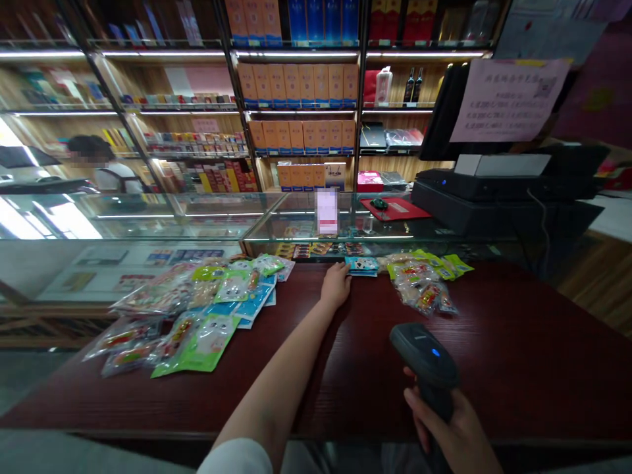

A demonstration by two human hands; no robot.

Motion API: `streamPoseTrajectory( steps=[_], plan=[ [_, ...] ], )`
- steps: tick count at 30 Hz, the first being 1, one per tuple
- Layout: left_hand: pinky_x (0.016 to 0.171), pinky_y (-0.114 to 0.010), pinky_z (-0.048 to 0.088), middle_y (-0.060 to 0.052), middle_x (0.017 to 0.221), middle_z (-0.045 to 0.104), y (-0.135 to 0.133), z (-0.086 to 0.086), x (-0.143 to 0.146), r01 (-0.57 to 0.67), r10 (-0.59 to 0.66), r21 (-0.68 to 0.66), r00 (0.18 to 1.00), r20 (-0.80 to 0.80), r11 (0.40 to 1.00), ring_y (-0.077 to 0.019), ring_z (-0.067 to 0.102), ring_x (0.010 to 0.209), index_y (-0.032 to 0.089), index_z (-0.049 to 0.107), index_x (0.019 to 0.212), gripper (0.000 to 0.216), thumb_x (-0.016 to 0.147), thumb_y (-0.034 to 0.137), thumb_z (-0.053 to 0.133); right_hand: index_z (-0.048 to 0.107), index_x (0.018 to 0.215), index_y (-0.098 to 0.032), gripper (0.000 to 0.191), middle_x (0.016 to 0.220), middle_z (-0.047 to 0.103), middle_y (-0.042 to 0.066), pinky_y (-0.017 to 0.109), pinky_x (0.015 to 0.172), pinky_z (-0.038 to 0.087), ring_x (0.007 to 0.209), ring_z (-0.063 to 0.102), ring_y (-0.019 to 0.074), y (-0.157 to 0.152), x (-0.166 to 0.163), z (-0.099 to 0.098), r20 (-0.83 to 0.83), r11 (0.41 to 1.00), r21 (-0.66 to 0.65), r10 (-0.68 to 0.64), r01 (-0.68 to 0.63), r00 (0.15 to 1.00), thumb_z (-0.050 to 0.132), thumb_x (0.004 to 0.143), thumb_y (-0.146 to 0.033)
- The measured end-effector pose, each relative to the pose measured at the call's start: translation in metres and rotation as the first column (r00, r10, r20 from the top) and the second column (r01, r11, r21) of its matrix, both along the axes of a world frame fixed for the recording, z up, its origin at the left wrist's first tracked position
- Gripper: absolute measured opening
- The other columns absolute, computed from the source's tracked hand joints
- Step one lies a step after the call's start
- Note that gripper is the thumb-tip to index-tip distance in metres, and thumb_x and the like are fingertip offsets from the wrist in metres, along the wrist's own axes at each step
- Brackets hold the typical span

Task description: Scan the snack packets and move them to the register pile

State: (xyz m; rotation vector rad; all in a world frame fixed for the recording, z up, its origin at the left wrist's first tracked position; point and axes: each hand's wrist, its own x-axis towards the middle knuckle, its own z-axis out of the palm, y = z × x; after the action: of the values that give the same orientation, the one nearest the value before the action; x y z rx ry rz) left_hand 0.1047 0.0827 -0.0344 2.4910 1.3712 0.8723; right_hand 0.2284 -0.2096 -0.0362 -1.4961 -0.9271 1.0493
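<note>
My right hand [447, 421] is wrapped round the grip of a black barcode scanner [425, 355], which has a lit blue light on top. My left hand [337, 284] reaches to the far side of the counter, its fingers closed at the left edge of a blue snack packet [363, 265]. The fingertips are partly hidden. To the right of that packet lies a heap of clear and green snack packets [424, 286]. A larger pile of snack packets lies on the left, with a green packet [210, 345] at its front and blue packets [257, 303] under others.
The dark red wooden counter [345, 368] meets a glass display case [296, 227] at the back. A phone [326, 210] stands upright on the glass. A monitor [442, 112] and a black till [474, 197] stand back right. A person [111, 164] is at the far left.
</note>
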Motion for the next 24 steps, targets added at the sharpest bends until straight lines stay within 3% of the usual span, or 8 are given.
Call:
streamPoseTrajectory(
  steps=[4, 12, 16, 20, 24],
  plan=[
    [0.1, -0.036, 0.044, -0.012, 0.114, 0.068, -0.023, 0.011, -0.028, -0.053, 0.053, 0.027, 0.999, 0.006, 0.998, -0.0229, 0.059, 0.109, 0.016, 0.067, 0.115, 0.034, 0.086, 0.016, 0.051, 0.06, 0.109, -0.011, 0.058, 0.04, 0.05, -0.009, 0.024, 0.039, 0.038, 0.035, 0.044, 0.0113, 0.0, -0.016, -0.001, -0.055, 0.998, 0.058, -0.029, 0.032, 0.998, 0.07, 0.074, -0.055],
    [0.09, -0.034, 0.044, -0.011, 0.095, 0.068, -0.066, 0.028, -0.114, -0.304, 0.307, 0.047, 0.943, -0.128, 0.952, -0.0226, 0.06, 0.096, 0.017, 0.07, 0.091, 0.022, 0.086, 0.017, 0.049, 0.063, 0.104, -0.013, 0.056, 0.041, 0.051, -0.008, 0.021, 0.036, 0.036, 0.033, 0.043, 0.0096, 0.0, -0.042, 0.005, -0.132, 0.996, 0.087, -0.013, 0.025, 0.991, 0.076, 0.068, -0.054],
    [0.092, -0.036, 0.043, -0.013, 0.1, 0.065, -0.082, 0.03, -0.155, -0.465, 0.478, 0.109, 0.851, -0.218, 0.878, -0.0258, 0.058, 0.101, 0.017, 0.069, 0.091, 0.02, 0.085, 0.016, 0.05, 0.064, 0.1, -0.014, 0.054, 0.041, 0.051, -0.008, 0.022, 0.035, 0.036, 0.033, 0.043, 0.0098, 0.001, -0.045, 0.005, -0.146, 0.997, 0.073, -0.007, 0.018, 0.989, 0.077, 0.066, -0.053],
    [0.089, -0.04, 0.045, -0.017, 0.107, 0.063, -0.09, 0.031, -0.177, -0.622, 0.642, 0.173, 0.707, -0.297, 0.764, -0.0318, 0.055, 0.106, 0.015, 0.068, 0.103, 0.025, 0.084, 0.027, 0.057, 0.063, 0.101, -0.014, 0.053, 0.043, 0.051, -0.008, 0.022, 0.037, 0.036, 0.035, 0.043, 0.0094, 0.001, -0.046, 0.007, -0.148, 0.998, 0.066, 0.007, 0.003, 0.989, 0.077, 0.067, -0.052],
    [0.085, -0.039, 0.048, -0.018, 0.105, 0.064, -0.086, 0.031, -0.183, -0.653, 0.653, 0.149, 0.657, -0.377, 0.743, -0.0324, 0.058, 0.102, 0.014, 0.07, 0.1, 0.032, 0.082, 0.039, 0.062, 0.062, 0.103, -0.014, 0.052, 0.046, 0.052, -0.008, 0.022, 0.039, 0.037, 0.037, 0.044, 0.0096, 0.0, -0.044, 0.007, -0.16, 0.998, 0.057, 0.026, -0.017, 0.987, 0.077, 0.069, -0.05]
  ],
)
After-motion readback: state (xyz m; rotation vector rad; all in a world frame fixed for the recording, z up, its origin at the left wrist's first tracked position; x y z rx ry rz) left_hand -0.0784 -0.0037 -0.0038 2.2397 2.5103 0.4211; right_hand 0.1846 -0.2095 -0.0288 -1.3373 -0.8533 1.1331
